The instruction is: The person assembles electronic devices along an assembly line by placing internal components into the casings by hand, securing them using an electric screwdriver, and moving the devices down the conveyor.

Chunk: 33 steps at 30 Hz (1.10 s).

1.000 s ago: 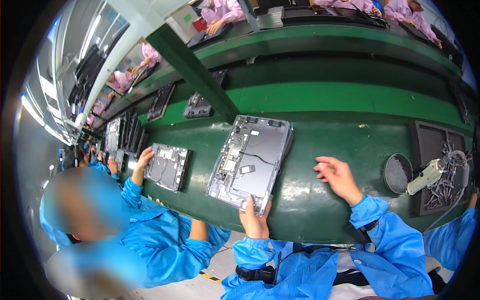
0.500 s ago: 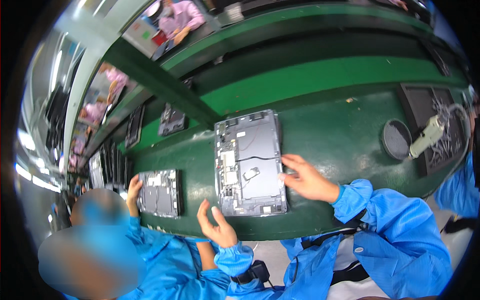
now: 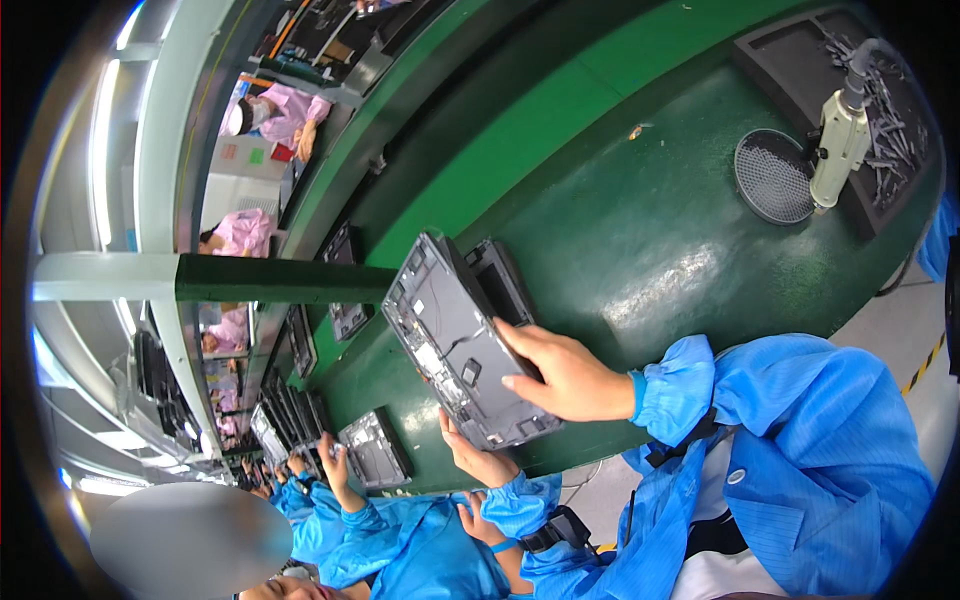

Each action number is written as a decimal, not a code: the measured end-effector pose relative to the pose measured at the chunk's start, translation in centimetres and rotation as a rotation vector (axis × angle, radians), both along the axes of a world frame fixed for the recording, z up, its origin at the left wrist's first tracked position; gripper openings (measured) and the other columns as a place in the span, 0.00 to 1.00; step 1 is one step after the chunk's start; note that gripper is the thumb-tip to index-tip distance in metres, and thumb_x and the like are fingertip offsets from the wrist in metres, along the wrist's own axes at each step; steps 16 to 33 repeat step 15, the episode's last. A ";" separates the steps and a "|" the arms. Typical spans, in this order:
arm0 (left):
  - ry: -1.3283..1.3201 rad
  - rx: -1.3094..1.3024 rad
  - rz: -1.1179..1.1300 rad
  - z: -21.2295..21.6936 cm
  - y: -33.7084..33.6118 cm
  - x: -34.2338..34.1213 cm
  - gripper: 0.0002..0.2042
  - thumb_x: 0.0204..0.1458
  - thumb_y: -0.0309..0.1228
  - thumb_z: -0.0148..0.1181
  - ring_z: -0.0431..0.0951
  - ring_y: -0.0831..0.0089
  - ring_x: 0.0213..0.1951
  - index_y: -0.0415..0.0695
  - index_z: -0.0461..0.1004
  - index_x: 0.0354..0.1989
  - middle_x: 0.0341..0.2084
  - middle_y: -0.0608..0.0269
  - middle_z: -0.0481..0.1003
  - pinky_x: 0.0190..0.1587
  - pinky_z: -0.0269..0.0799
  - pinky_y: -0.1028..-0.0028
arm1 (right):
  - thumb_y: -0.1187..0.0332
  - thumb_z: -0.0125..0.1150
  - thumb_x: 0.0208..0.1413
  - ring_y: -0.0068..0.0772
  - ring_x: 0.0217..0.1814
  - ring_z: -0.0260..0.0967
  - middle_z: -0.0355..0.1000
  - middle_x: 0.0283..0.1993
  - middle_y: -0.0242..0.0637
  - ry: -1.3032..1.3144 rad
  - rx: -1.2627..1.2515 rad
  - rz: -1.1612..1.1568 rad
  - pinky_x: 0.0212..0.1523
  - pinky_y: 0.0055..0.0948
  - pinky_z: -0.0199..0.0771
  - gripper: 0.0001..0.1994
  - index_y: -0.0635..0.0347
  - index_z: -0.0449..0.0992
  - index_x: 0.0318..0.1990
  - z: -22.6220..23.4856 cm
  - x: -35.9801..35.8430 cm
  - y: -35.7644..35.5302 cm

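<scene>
The grey panel [image 3: 455, 345] is tipped up off the green desk [image 3: 650, 230]. Its long side runs from near to far. The right hand [image 3: 565, 380] lies on its right side, fingers bent around the edge. The left hand [image 3: 480, 460] holds its near end from below. Both hands touch it.

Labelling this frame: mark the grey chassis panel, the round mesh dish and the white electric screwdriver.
grey chassis panel [image 3: 445, 335]: head view, middle of its inner face.
round mesh dish [image 3: 772, 178]: head view, centre of the mesh.
white electric screwdriver [image 3: 838, 142]: head view, its white body.
</scene>
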<state>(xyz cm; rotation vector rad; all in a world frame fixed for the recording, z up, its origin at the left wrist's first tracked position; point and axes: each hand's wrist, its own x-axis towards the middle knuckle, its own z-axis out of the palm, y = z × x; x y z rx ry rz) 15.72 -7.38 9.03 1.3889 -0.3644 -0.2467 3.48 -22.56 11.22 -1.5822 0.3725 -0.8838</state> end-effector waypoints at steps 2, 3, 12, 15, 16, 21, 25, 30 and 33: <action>-0.204 0.104 0.005 -0.2 0.1 0.3 0.26 0.63 0.44 0.32 0.64 0.61 0.57 0.31 0.63 0.54 0.56 0.50 0.62 0.59 0.59 0.64 | 0.70 0.54 0.52 0.56 0.47 0.65 0.65 0.46 0.58 -0.047 0.023 -0.031 0.48 0.39 0.66 0.29 0.72 0.54 0.60 0.7 -0.6 -0.7; -0.395 0.214 -0.008 0.0 0.3 0.4 0.28 0.63 0.46 0.31 0.63 0.62 0.57 0.32 0.63 0.55 0.57 0.52 0.61 0.59 0.60 0.65 | 0.71 0.54 0.53 0.52 0.49 0.66 0.65 0.50 0.58 -0.049 0.005 -0.041 0.49 0.39 0.66 0.29 0.72 0.54 0.61 0.7 -1.0 -1.3; -0.813 0.776 -0.277 1.5 1.4 0.2 0.44 0.31 0.43 0.73 0.54 0.46 0.61 0.42 0.58 0.59 0.61 0.42 0.51 0.61 0.53 0.58 | 0.73 0.50 0.55 0.29 0.59 0.60 0.62 0.59 0.43 0.018 0.395 -0.008 0.60 0.27 0.57 0.26 0.72 0.55 0.61 0.2 -14.4 -8.6; -0.793 0.768 -0.339 2.1 0.8 -0.4 0.44 0.32 0.42 0.73 0.51 0.47 0.63 0.43 0.56 0.60 0.64 0.44 0.45 0.63 0.50 0.57 | 0.73 0.50 0.55 0.38 0.62 0.59 0.61 0.59 0.47 0.074 0.542 0.063 0.62 0.33 0.57 0.29 0.70 0.50 0.64 -0.9 -17.4 -10.9; -0.793 0.768 -0.339 2.1 0.8 -0.4 0.44 0.32 0.42 0.73 0.51 0.47 0.63 0.43 0.56 0.60 0.64 0.44 0.45 0.63 0.50 0.57 | 0.73 0.50 0.55 0.38 0.62 0.59 0.61 0.59 0.47 0.074 0.542 0.063 0.62 0.33 0.57 0.29 0.70 0.50 0.64 -0.9 -17.4 -10.9; -0.793 0.768 -0.339 2.1 0.8 -0.4 0.44 0.32 0.42 0.73 0.51 0.47 0.63 0.43 0.56 0.60 0.64 0.44 0.45 0.63 0.50 0.57 | 0.73 0.50 0.55 0.38 0.62 0.59 0.61 0.59 0.47 0.074 0.542 0.063 0.62 0.33 0.57 0.29 0.70 0.50 0.64 -0.9 -17.4 -10.9; -0.793 0.768 -0.339 2.1 0.8 -0.4 0.44 0.32 0.42 0.73 0.51 0.47 0.63 0.43 0.56 0.60 0.64 0.44 0.45 0.63 0.50 0.57 | 0.73 0.50 0.55 0.38 0.62 0.59 0.61 0.59 0.47 0.074 0.542 0.063 0.62 0.33 0.57 0.29 0.70 0.50 0.64 -0.9 -17.4 -10.9; -0.793 0.768 -0.339 2.1 0.8 -0.4 0.44 0.32 0.42 0.73 0.51 0.47 0.63 0.43 0.56 0.60 0.64 0.44 0.45 0.63 0.50 0.57 | 0.73 0.50 0.55 0.38 0.62 0.59 0.61 0.59 0.47 0.074 0.542 0.063 0.62 0.33 0.57 0.29 0.70 0.50 0.64 -0.9 -17.4 -10.9; -0.793 0.768 -0.339 2.1 0.8 -0.4 0.44 0.32 0.42 0.73 0.51 0.47 0.63 0.43 0.56 0.60 0.64 0.44 0.45 0.63 0.50 0.57 | 0.73 0.50 0.55 0.38 0.62 0.59 0.61 0.59 0.47 0.074 0.542 0.063 0.62 0.33 0.57 0.29 0.70 0.50 0.64 -0.9 -17.4 -10.9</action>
